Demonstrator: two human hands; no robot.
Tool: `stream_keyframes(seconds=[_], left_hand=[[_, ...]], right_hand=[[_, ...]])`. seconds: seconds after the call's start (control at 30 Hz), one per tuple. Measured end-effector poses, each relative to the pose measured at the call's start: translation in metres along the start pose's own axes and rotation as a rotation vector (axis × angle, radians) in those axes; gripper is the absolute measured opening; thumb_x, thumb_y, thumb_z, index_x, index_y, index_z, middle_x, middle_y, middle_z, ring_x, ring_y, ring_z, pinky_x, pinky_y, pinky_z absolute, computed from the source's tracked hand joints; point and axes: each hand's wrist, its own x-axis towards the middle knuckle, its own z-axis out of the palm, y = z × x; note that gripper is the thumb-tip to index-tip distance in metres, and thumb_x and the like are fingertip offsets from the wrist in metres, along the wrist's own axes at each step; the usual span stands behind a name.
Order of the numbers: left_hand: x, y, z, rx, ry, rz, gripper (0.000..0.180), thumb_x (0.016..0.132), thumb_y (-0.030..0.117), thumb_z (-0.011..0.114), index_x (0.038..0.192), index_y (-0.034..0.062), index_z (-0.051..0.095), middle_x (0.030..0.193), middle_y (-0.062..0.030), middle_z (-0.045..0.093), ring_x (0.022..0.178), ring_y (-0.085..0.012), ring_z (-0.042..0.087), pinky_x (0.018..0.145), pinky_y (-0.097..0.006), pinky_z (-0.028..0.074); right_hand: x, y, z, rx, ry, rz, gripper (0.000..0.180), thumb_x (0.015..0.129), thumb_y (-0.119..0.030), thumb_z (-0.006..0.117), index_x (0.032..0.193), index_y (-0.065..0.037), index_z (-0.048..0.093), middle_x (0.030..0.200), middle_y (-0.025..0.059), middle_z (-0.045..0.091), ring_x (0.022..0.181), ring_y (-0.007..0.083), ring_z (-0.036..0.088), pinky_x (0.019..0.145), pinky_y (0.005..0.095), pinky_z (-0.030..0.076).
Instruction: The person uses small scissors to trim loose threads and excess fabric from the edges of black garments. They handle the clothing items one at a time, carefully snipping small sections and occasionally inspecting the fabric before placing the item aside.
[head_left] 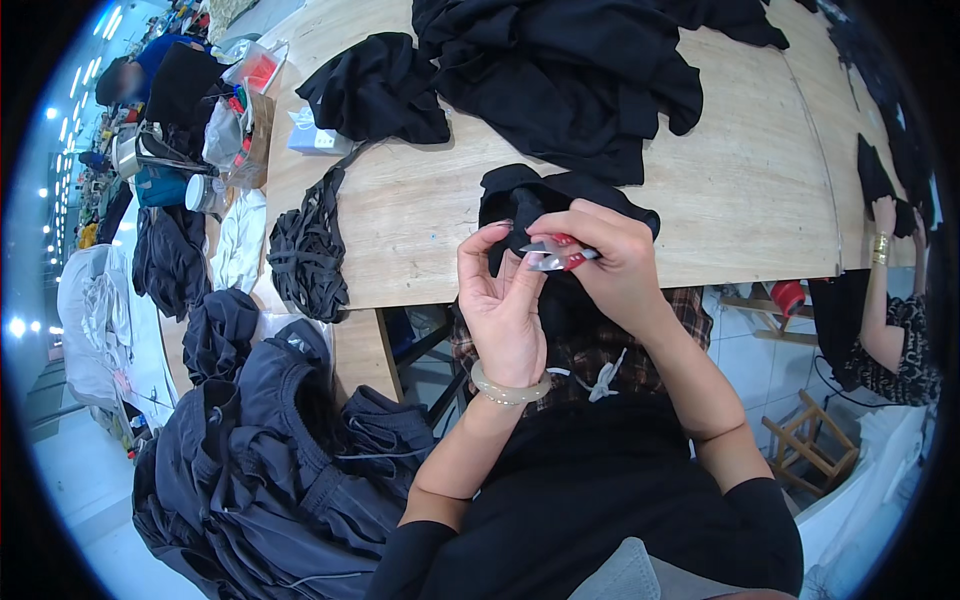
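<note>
A small pair of thread snips [560, 252] with red on its handles is in my right hand [612, 255], its pale blades pointing left toward my other hand. My left hand [502, 318], palm turned up and a beaded bangle on the wrist, has its fingers curled at a black garment [520, 185]. Fingertips and thumb meet the dark cloth close to the blades; the exact pinch is partly hidden. This garment lies at the table's near edge and hangs down toward my lap. Whether a thread lies between the blades is too small to tell.
More black garments [560, 80] are heaped across the wooden table [740, 190]. Left of me are a bundle of black straps [308, 245], a blue tissue box [318, 135] and a dark pile of clothes [250, 450]. At the right, another person's arm [878, 300] reaches to black cloth near a wooden stool [812, 442].
</note>
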Motion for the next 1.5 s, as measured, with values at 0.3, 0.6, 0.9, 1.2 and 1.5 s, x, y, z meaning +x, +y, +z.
stream_keyframes(seconds=[0.3, 0.6, 0.9, 1.2, 1.5], left_hand=[[0.009, 0.014, -0.005, 0.087, 0.021, -0.047, 0.039, 0.09, -0.011, 0.062, 0.123, 0.0053, 0.048, 0.129, -0.0058, 0.048, 0.096, -0.0067, 0.058, 0.081, -0.018, 0.053], [0.009, 0.011, -0.006, 0.154, -0.063, -0.003, 0.046, 0.086, -0.013, 0.064, 0.126, 0.0047, 0.049, 0.134, -0.0089, 0.047, 0.101, -0.0102, 0.056, 0.089, -0.024, 0.05], [0.011, 0.005, -0.013, 0.211, -0.059, 0.074, 0.047, 0.084, -0.015, 0.064, 0.124, 0.0039, 0.05, 0.135, -0.0105, 0.047, 0.105, -0.0121, 0.054, 0.093, -0.027, 0.047], [0.011, 0.009, -0.012, 0.011, -0.067, -0.066, 0.045, 0.09, -0.011, 0.06, 0.129, 0.0075, 0.048, 0.139, -0.0075, 0.045, 0.102, -0.0088, 0.057, 0.089, -0.022, 0.053], [0.01, 0.003, -0.015, 0.134, -0.092, 0.056, 0.045, 0.09, -0.012, 0.059, 0.129, 0.0068, 0.047, 0.139, -0.0089, 0.044, 0.111, -0.0122, 0.057, 0.093, -0.024, 0.052]], right_hand=[[0.011, 0.009, -0.039, 0.187, 0.009, 0.31, 0.022, 0.089, -0.013, 0.074, 0.105, -0.002, 0.064, 0.086, -0.0014, 0.062, 0.08, 0.0044, 0.052, 0.077, 0.0186, 0.042], [0.027, -0.002, -0.045, 0.235, -0.042, 0.354, 0.018, 0.086, -0.016, 0.077, 0.096, -0.003, 0.068, 0.078, -0.0053, 0.058, 0.077, 0.0032, 0.049, 0.07, 0.0208, 0.042], [0.025, 0.012, -0.03, 0.387, 0.179, 0.381, 0.021, 0.096, -0.02, 0.067, 0.089, 0.0, 0.065, 0.078, -0.0042, 0.06, 0.077, 0.0029, 0.051, 0.074, 0.0203, 0.042], [0.002, 0.024, -0.035, 0.052, 0.107, 0.09, 0.019, 0.084, -0.012, 0.076, 0.098, -0.002, 0.069, 0.083, 0.0017, 0.065, 0.08, 0.0118, 0.055, 0.071, 0.0272, 0.044], [0.004, 0.014, -0.036, -0.099, 0.053, -0.052, 0.021, 0.076, -0.01, 0.079, 0.095, -0.002, 0.072, 0.082, 0.0052, 0.069, 0.077, 0.0182, 0.055, 0.069, 0.0297, 0.045]])
